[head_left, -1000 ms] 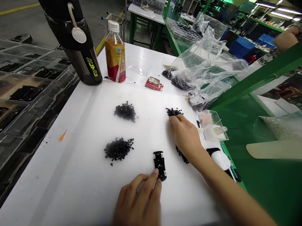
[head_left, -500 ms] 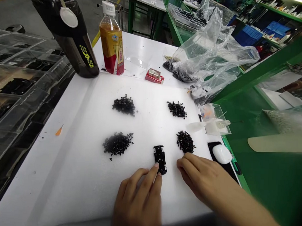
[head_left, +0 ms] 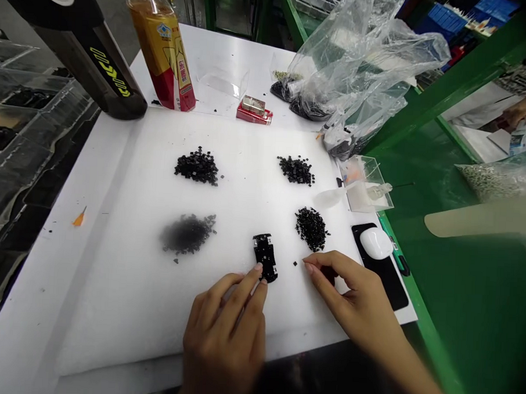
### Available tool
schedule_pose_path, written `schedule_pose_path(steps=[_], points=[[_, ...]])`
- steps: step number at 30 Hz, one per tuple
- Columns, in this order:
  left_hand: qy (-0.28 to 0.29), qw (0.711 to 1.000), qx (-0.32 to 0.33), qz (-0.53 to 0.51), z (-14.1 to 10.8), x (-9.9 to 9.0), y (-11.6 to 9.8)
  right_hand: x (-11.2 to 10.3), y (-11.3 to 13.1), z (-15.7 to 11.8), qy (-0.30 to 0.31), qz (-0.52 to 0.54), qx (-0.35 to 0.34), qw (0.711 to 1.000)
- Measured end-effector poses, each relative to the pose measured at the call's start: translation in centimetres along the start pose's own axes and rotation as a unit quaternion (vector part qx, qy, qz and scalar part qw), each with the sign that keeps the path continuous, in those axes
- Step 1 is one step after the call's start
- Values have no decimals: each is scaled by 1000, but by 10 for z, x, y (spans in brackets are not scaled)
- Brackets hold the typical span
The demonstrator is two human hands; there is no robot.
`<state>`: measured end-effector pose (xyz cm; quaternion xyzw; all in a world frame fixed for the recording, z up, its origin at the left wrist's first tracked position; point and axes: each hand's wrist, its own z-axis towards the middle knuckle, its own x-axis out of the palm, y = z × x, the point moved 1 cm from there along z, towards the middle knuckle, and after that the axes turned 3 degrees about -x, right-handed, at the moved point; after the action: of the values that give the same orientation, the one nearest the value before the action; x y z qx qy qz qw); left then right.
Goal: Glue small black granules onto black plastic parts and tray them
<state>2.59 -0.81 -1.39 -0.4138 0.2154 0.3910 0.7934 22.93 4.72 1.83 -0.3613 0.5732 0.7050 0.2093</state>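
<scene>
Chip (head_left: 295, 263) newly loose near right hand (head_left: 350, 288), its grip together, left hand (head_left: 226, 329) on black plate (head_left: 264, 256), grip unclear

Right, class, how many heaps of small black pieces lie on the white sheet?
4 on the white sheet: far-left heap, far-right heap, blurred near-left heap, and near-right heap just beyond the right hand. This or the left hand might hide another.

Left hand (head_left: 229, 329) on black plate (head_left: 264, 257), right hand (head_left: 354, 294) beside pile (head_left: 311, 228).
</scene>
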Motion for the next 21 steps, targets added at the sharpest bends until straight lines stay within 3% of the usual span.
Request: schedule_pose_path(steps=[10,21], points=[[12,1000,-12,-3,2,-2,-2,9,7,6,46,-19,1,999],[12,1000,-25,-7,2,-1,-4,13,5,-1,76,-150,-107,980]])
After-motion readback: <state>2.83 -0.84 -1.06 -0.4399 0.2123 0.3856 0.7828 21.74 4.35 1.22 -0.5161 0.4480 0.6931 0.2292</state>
